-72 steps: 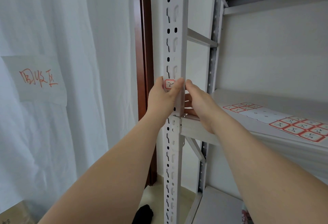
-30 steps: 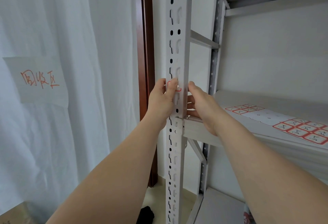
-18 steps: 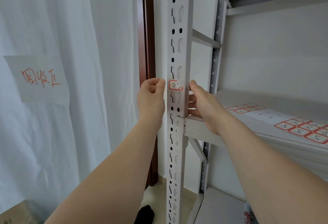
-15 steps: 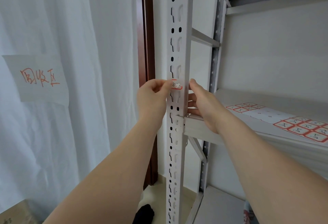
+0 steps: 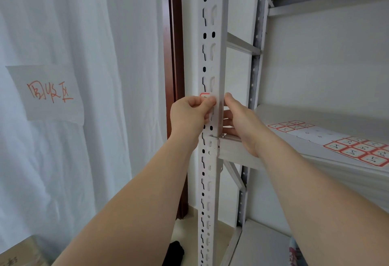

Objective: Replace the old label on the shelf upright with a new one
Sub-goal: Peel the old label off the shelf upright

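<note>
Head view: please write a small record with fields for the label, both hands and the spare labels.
label: red-bordered, on the front of the upright, lower part covered by fingers
left hand: fingers curled, pinching at the label
right hand: holds the upright, thumb on its side face
label sheet: lies flat on the shelf, to the right

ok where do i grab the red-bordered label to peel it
Likely its top-left corner, from the left: the small red-bordered label lies flat on the white slotted metal upright, so only an edge gives grip; the right hand blocks the right.
</note>
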